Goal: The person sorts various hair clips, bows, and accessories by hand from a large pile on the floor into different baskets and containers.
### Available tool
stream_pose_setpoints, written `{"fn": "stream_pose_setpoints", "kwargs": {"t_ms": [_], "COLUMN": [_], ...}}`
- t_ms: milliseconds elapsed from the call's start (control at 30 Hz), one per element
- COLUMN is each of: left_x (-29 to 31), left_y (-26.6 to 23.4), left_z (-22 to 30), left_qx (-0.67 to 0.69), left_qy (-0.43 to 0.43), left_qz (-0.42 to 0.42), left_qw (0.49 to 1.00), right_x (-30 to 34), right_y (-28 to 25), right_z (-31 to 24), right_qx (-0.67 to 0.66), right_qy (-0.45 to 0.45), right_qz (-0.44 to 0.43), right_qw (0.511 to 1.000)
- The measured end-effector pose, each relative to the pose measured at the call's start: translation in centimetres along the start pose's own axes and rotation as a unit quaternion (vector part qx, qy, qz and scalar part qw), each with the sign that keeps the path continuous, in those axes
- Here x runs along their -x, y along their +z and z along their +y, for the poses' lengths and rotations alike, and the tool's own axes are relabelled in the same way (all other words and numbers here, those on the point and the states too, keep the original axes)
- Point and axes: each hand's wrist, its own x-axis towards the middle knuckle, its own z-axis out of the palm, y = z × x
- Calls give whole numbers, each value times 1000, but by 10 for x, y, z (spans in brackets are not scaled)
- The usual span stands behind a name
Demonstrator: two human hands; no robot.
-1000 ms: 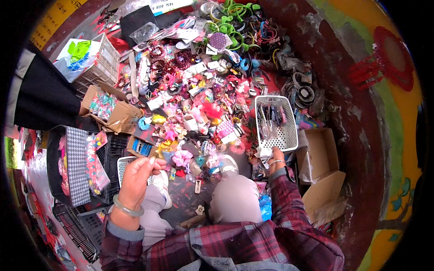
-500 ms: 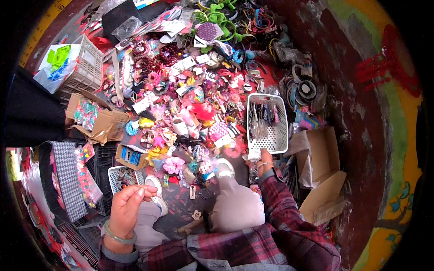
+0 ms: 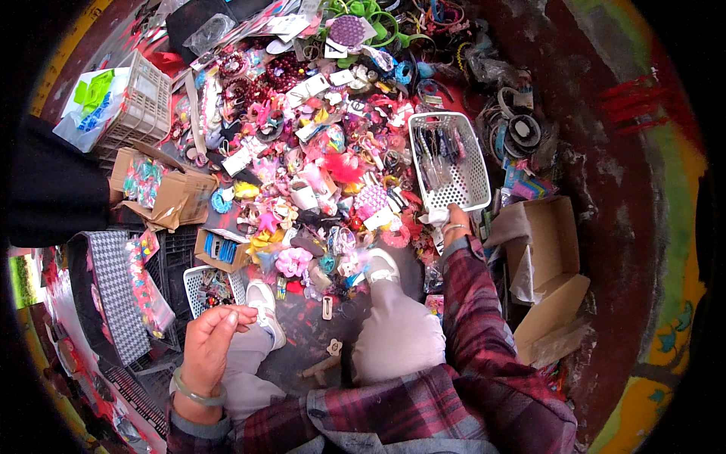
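Note:
With my right hand (image 3: 456,225) I grip the near rim of a white perforated plastic basket (image 3: 475,198). Several small packaged items (image 3: 439,155) lie in its far part. A crumpled white piece (image 3: 434,217) shows beside my fingers, partly hidden by them. My left hand (image 3: 210,340) is raised in front of my left knee, thumb and fingertips pinched together; whatever is between them is too small to tell. Beyond it, a smaller white basket (image 3: 193,291) holds mixed small pieces. A big pile of colourful hair accessories (image 3: 325,166) covers the floor ahead of my shoes.
An open cardboard box (image 3: 556,238) stands right of my right arm. To the left are a carton of small wrapped pieces (image 3: 181,198), a box with blue cards (image 3: 236,261) and a plastic crate (image 3: 147,98). Headbands (image 3: 522,132) lie by the dark red wall (image 3: 597,197).
The white basket and my right hand have moved farther away from me, and the basket now sits slightly tilted. My left hand stays pinched, nearly in the same place.

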Motion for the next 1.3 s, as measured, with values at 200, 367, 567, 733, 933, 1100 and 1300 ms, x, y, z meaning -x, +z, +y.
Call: {"fn": "stream_pose_setpoints", "kwargs": {"t_ms": [200, 367, 567, 733, 933, 1100, 1300], "left_x": [-3, -2, 8, 13, 13, 14, 14], "left_y": [-2, -4, -5, -16, -23, -24, -19], "left_z": [-1, -2, -1, -10, -21, -17, -7], "left_qx": [15, 17, 5, 6, -32, -60, -47], "left_qy": [-5, -21, -14, -8, -31, -24, -25], "left_qz": [4, 8, 29, 12, 0, -11, -7], "left_qw": [1000, 1000, 999, 1000, 999, 998, 999], "right_x": [-70, -80, 41, 65, 69, 70, 166], "right_y": [-44, -64, -16, -40, 35, 100, 152], "right_z": [14, 4, -20, 68, 60, 73, 101], "right_qx": [20, 72, 106, 249, 510, 590, 441], "right_qy": [-35, -46, -38, -214, -203, -221, -347], "right_qz": [-4, -12, 25, -37, -89, -210, -143], "right_qw": [999, 996, 993, 944, 831, 748, 815]}}
